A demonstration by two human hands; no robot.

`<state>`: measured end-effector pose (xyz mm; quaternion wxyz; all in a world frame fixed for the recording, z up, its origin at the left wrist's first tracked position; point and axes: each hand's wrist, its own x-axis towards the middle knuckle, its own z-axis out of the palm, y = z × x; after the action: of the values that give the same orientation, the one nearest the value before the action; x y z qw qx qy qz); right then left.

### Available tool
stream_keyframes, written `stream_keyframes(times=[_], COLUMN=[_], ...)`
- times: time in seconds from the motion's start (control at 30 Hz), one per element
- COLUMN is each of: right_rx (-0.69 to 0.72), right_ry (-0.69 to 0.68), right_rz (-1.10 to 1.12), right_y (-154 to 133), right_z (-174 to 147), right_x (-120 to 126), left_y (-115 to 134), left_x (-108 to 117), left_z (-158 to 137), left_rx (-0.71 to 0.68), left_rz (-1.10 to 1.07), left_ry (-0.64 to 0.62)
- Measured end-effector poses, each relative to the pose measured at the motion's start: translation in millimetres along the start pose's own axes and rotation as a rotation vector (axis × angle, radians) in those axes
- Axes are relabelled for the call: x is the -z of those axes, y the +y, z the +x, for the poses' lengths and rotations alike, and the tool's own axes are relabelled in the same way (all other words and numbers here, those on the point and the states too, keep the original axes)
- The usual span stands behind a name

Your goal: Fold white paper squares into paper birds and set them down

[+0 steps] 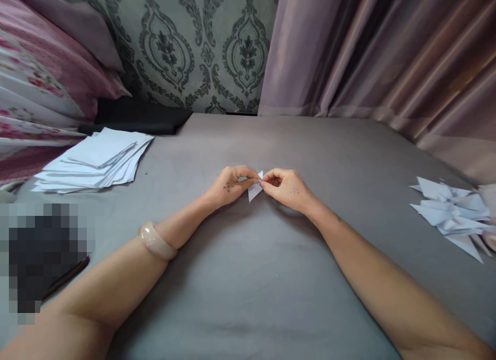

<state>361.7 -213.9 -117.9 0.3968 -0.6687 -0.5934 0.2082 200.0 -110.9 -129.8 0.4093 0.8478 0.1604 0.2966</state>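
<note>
2 hands on 1 piece: left hand (pixel 234 185) and right hand (pixel 290 188) pinch a small folded paper (pixel 254 193) between fingertips, mid-surface over the grey sheet (pixel 251 298). Judgement: light pressure, points aligned before creasing. Fingers hide some folds. Paper stack (pixel 96 161) left, pointed paper pieces (pixel 451 211) right, both well apart from hands.

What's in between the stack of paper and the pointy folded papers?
In the head view, the left hand and right hand, pinching a small paper, are between the stack and the folded papers, above the gray sheet.
</note>
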Motion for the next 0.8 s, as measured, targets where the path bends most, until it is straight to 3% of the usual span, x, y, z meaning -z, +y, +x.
stream_keyframes(times=[0.27,0.7,0.8], right_rx=[0.14,0.095,0.022], right_ry=[0.079,0.074,0.093], right_rz=[-0.239,-0.356,-0.314], right_y=[-3.8,-7.3,-8.8], right_z=[-5.0,-7.6,-6.9], right_x=[-3.7,-7.0,-6.8], left_y=[2.8,-0.2,1.8], left_x=[-1.2,-5.1,-5.7], left_z=[-1.0,2.1,1.5], left_rx=[0.109,0.006,-0.008], left_rz=[0.038,0.129,0.213], left_ry=[-0.017,-0.045,0.049])
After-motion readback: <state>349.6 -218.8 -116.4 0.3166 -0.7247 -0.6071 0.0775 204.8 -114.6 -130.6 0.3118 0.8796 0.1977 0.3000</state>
